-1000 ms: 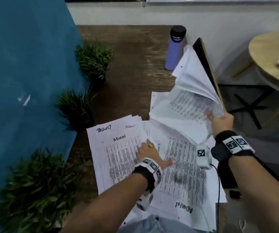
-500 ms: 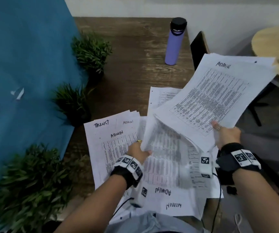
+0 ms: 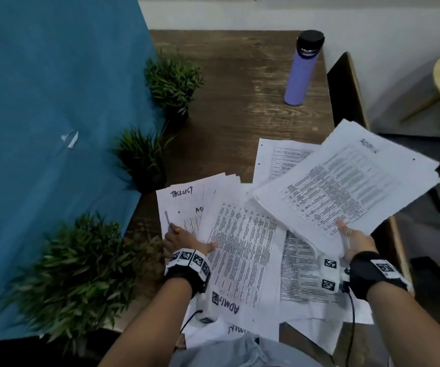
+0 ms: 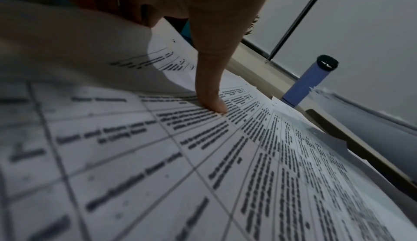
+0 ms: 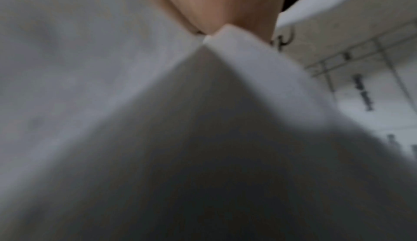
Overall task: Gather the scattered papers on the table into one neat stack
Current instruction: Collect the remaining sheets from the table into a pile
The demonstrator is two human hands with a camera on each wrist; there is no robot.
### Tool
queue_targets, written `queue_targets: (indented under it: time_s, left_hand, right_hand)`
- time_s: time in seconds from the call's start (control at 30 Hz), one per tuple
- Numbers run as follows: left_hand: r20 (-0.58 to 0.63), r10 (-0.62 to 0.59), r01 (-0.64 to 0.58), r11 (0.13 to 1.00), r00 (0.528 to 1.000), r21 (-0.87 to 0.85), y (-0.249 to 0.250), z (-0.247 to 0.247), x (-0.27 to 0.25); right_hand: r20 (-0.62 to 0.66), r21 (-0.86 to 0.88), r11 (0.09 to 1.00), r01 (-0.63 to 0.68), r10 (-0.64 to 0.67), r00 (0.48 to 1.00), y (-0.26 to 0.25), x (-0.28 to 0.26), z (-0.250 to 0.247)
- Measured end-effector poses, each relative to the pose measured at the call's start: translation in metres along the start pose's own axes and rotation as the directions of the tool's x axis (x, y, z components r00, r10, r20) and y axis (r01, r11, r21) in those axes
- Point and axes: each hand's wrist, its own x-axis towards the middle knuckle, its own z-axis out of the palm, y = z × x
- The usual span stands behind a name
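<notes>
Printed white papers [image 3: 242, 250] lie overlapping on the near part of the wooden table [image 3: 240, 83], some marked ADMIN, one marked TASKLIST [image 3: 181, 193]. My left hand [image 3: 187, 241] is at the left edge of a large printed sheet [image 4: 225, 164]. Its thumb [image 4: 212, 98] presses on top and the edge curls up against the fingers. My right hand [image 3: 352, 241] holds a thick bundle of sheets [image 3: 346, 178] by its near corner, thumb on top, tilted above the table's right side. In the right wrist view the bundle's corner [image 5: 237, 48] fills the blurred picture.
A purple bottle [image 3: 303, 70] with a black lid stands at the far right of the table. Three small green plants [image 3: 172, 80] [image 3: 140, 154] [image 3: 78, 271] line a blue panel [image 3: 54, 102] on the left. A dark chair back [image 3: 344, 88] stands beyond the right edge.
My right hand has lowered its bundle from upright to nearly flat over the table. My left hand has picked up a middle sheet's edge and drawn it left over the left pile.
</notes>
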Motion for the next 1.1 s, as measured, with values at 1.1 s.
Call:
queue_targets:
  time_s: [1.1]
  left_hand:
    - [0.474, 0.448, -0.584, 0.789, 0.758, 0.189, 0.080, -0.013, -0.011]
  right_hand:
    - [0.245, 0.140, 0.989, 0.056, -0.089, 0.965, 0.048, 0.003, -0.006]
